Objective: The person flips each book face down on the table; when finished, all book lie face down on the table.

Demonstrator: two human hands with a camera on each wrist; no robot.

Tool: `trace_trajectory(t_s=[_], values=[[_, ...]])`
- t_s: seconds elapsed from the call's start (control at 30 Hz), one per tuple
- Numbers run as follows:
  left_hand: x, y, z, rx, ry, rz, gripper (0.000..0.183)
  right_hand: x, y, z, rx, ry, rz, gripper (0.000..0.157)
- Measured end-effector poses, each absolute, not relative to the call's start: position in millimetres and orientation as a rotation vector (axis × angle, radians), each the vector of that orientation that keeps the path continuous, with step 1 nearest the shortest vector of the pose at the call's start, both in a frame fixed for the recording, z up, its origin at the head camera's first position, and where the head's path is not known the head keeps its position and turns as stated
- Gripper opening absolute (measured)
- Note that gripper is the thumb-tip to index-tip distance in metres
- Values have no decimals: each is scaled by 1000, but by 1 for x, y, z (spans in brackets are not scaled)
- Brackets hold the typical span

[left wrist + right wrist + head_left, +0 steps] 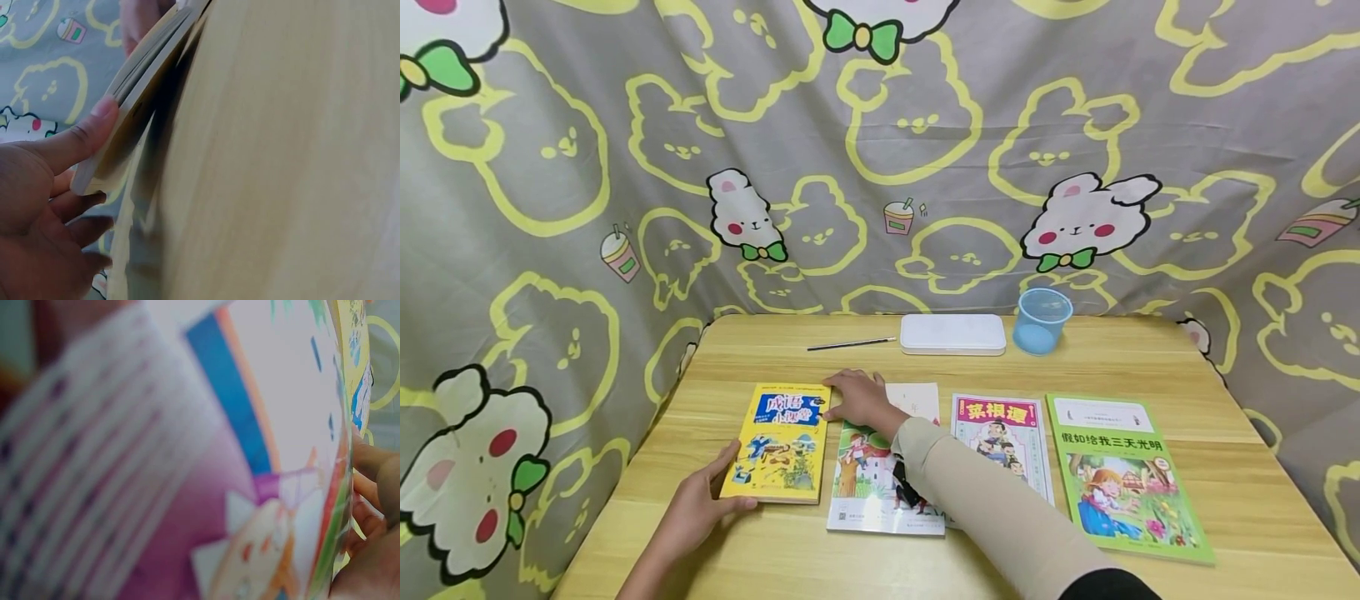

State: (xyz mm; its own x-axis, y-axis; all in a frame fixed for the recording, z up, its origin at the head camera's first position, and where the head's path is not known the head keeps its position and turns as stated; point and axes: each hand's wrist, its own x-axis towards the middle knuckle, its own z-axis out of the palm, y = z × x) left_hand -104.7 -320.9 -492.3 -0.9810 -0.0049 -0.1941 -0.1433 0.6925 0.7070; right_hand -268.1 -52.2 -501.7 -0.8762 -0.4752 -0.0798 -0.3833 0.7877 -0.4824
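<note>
A thick yellow book [778,454] with a blue title block lies at the left of the row of books. My left hand [700,500] grips its lower left corner. In the left wrist view the thumb of that left hand [37,206] presses the page edge of the yellow book [134,94], fingers on its far side, and a dark gap shows between book and table. My right hand [861,400] holds the upper right corner, reaching over a picture-cover book [880,492]. In the right wrist view, blurred covers hide much of the right hand [375,512].
Right of the picture-cover book lie a pink-framed book [1000,408] and a green-bordered book [1127,467]. Behind them are a thin dark brush-like stick [850,343], a white case [952,333] and a blue cup [1042,323]. A patterned curtain [940,150] hangs at the table's back edge.
</note>
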Motion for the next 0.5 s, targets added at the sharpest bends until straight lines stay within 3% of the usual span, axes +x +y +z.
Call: trace_trajectory(t_s=[0.5], values=[[-106, -315, -487, -202, 2534, 1556, 106, -270, -52, -504, -668, 2777, -688, 66]])
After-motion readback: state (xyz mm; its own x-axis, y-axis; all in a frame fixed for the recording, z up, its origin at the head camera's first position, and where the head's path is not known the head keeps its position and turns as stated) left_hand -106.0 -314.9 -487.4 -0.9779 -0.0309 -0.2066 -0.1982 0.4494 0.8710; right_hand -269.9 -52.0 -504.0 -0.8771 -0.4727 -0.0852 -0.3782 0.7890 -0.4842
